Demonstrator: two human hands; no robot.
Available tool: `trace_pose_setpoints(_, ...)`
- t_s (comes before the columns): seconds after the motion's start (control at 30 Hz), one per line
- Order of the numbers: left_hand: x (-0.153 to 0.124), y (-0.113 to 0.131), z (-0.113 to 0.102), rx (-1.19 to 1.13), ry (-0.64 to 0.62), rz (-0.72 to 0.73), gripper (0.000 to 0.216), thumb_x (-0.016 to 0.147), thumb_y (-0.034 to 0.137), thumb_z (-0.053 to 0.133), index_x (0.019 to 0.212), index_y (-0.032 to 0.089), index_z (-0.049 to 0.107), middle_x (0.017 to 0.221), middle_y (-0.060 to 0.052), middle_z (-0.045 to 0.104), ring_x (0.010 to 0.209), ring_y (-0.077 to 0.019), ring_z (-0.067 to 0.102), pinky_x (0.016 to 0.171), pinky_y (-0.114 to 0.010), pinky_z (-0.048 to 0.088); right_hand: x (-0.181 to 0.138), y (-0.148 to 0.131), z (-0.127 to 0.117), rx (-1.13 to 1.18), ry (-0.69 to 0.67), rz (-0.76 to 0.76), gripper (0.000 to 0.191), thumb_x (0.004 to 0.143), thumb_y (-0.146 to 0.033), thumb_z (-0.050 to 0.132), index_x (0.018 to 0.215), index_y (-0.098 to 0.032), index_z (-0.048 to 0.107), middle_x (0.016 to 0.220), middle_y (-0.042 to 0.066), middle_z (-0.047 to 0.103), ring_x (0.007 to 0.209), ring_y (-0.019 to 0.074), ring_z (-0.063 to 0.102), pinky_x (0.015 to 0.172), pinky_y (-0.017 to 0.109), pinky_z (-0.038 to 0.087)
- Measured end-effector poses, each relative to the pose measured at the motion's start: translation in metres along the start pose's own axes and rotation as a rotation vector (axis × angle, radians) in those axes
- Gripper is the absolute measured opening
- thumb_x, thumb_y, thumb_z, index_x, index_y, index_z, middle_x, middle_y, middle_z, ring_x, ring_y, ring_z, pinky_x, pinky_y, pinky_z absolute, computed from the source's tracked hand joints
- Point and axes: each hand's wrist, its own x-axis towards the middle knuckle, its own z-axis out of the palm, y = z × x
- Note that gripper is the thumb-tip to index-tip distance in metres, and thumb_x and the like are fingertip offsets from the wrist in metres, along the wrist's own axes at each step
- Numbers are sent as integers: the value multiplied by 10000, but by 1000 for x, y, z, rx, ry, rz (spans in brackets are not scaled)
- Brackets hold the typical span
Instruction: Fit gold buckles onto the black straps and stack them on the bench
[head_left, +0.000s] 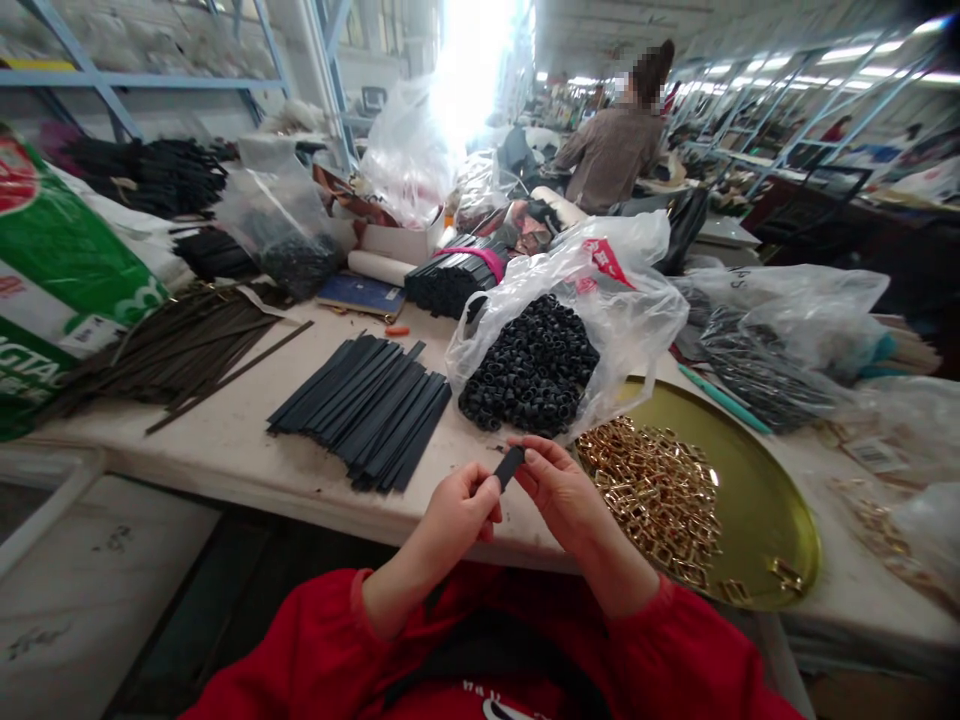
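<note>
Between my two hands, at the table's front edge, is a short black strap (509, 468). My left hand (466, 503) pinches its lower end, fingers curled. At the upper end, my right hand (556, 486) grips it between thumb and fingers; whether a small part is there too, I cannot tell. Just beyond lies an open clear plastic bag (637, 300) full of small black loops (529, 365). To the left, many flat black strips (367, 405) lie side by side. Gold metal buckles (660, 495) are heaped on a round gold tray (761, 490) beside my right hand.
Long dark brown strips (180, 345) and a green-and-white bag (67, 290) occupy the left. Behind are a bundle of black strips (457, 275), a blue notebook (361, 296) and an orange piece (397, 331). A teal stick (724, 398) lies by the tray. Another person (619, 150) is farther back.
</note>
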Motion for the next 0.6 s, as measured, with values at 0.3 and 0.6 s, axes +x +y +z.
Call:
trace_pose_setpoints(0.3, -5, -5, -1, 292, 14, 102, 144, 760, 262, 433, 632, 198, 422, 464, 73, 436, 397, -79, 396, 420, -198, 276, -23, 2, -3, -729, -14, -586, 130, 799, -206, 548, 881, -238, 643, 1027, 50, 655, 992, 188, 588, 891, 372, 458)
trace_pose_setpoints(0.6, -10, -5, 13, 244, 9, 82, 158, 775, 269, 410, 633, 199, 404, 476, 69, 431, 390, -77, 386, 406, -198, 269, -28, 11, 3, -893, 136, -642, 261, 863, -191, 409, 1027, -237, 606, 1017, 53, 676, 947, 178, 622, 851, 363, 488)
